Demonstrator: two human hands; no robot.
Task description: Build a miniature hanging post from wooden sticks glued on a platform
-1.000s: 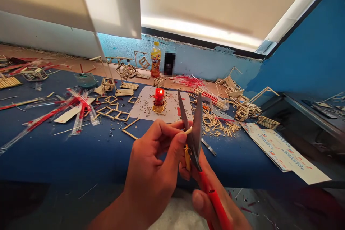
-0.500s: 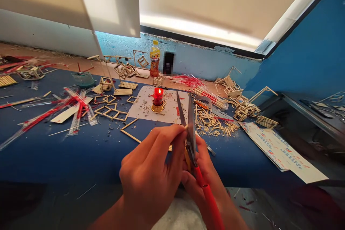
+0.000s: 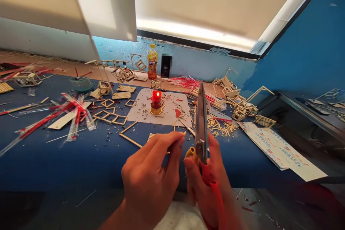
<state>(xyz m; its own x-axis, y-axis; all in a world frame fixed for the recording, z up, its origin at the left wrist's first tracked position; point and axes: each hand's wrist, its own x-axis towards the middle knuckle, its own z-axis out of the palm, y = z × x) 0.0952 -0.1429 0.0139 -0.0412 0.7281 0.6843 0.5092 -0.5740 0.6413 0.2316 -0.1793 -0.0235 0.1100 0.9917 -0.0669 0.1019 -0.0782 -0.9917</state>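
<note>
My left hand [image 3: 153, 172] is closed in a pinch on a thin wooden stick [image 3: 184, 133]; just its pale tip shows past the fingertips. Red-handled scissors [image 3: 202, 122] are in my right hand [image 3: 212, 176], blades together and pointing up. Between that hand's thumb and the scissors sits a yellow, hollow-ended piece [image 3: 191, 150], whose kind I cannot make out. A gap separates the blades from the stick. Beyond both hands a lit red candle [image 3: 156, 99] stands in a gold holder on a pale sheet [image 3: 140, 109] strewn with crumbs.
Stick frames [image 3: 110, 115] lie left of the sheet. Plastic-wrapped red bundles [image 3: 72, 111] are farther left. Right of the scissors are cut stick bits [image 3: 221, 127], stick models [image 3: 245, 107] and printed card [image 3: 280, 147]. A drink bottle [image 3: 152, 63] stands by the wall.
The scissors were spread beside the stick tip at my left fingers. Now their blades are together and have moved right, away from it. My left hand has barely moved.
</note>
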